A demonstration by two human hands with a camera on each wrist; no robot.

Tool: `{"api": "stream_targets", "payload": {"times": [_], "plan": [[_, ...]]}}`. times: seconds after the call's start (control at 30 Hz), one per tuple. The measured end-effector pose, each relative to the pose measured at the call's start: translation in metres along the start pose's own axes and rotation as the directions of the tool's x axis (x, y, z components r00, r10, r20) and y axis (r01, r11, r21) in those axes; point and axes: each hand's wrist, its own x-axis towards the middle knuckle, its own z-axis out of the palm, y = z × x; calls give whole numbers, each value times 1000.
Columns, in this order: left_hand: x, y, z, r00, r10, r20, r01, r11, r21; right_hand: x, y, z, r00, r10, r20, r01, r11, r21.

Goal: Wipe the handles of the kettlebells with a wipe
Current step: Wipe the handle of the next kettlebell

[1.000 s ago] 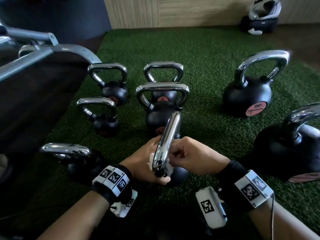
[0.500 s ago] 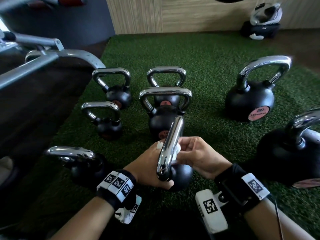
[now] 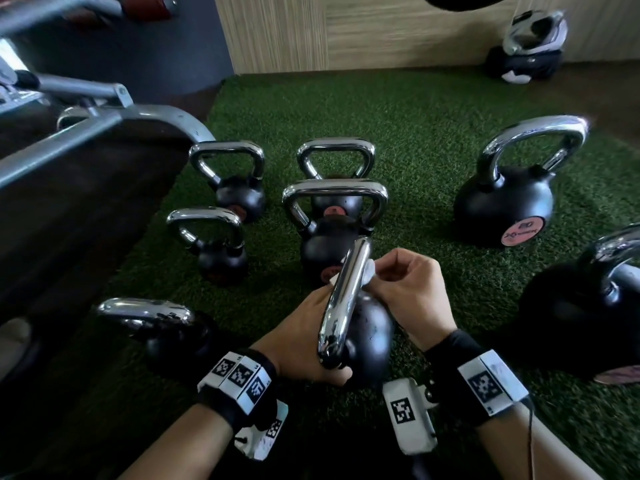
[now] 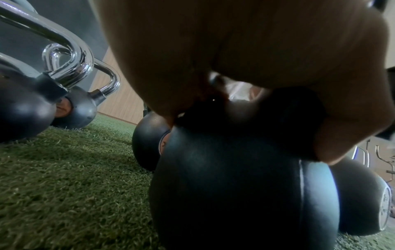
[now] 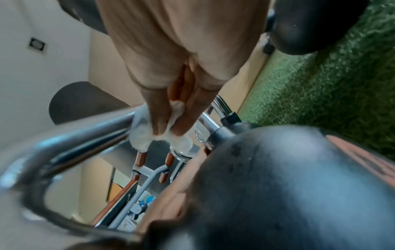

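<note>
At lower centre of the head view, your right hand pinches the white wipe against the chrome handle of the nearest kettlebell; your left hand grasps the handle's near end on the green turf.

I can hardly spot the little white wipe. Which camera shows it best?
The right wrist view: the wipe fills the middle, pinched by the right hand against the handle. The head view shows only a white scrap; the left wrist view shows a blurry white glimpse, possibly it.
</note>
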Motion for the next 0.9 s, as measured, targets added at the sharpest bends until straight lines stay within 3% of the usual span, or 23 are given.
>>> {"api": "stream_targets", "payload": {"times": [0.17,0.4,0.47,0.63,0.77,0.8,0.9], "plan": [[-4,-4,2,1000,19,4,-19,1000,9,12,1,8,982,-16,-186,-8,992,-127],[-5,1,2,1000,11,8,-11,1000,27,16,-5,18,973,-57,-222,-28,931,-364],[-7,3,0,998,-49,26,49,999,21,15,-3,17,975,-78,-206,-13,912,-410],[-7,12,-4,986,-163,47,158,983,95,14,1,15,996,15,-82,-51,886,-460],[-16,6,-24,940,-279,195,239,949,205,14,6,-7,995,74,63,-38,893,-449],[-19,8,-32,934,-307,182,278,946,169,14,8,-14,995,86,57,-54,906,-420],[-23,35,-54,925,-378,-41,373,923,-91,17,15,-25,991,130,28,-111,926,-361]]}}
